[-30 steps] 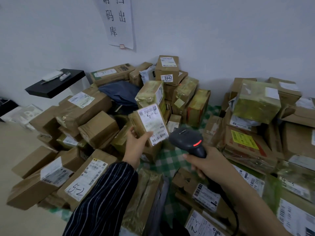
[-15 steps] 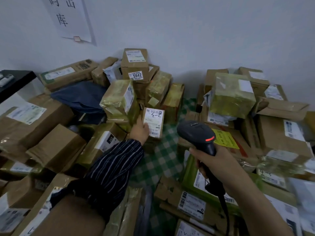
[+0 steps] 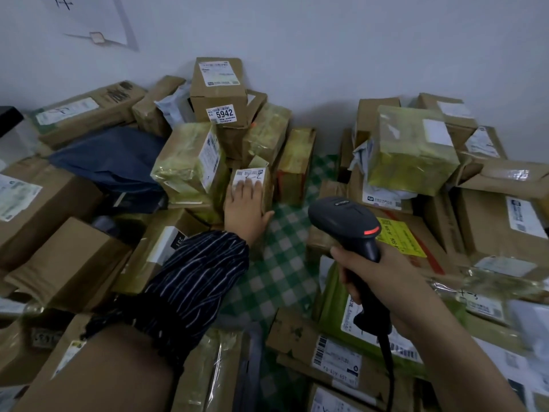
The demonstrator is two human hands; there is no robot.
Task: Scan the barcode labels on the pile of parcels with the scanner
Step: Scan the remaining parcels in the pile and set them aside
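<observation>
Left hand [image 3: 245,203]: fingers flat, unclenched, resting on small parcel [image 3: 267,190], covering its label [image 3: 252,175]. Right hand [image 3: 380,281]: grasping scanner [image 3: 344,221]; parcel at scanner's 10 o'clock. Clear your fingers off barcode, square scanner to label.

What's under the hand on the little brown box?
A white paper label on the small brown cardboard parcel. The left hand lies flat over its lower part, so the print there is hidden.
</observation>
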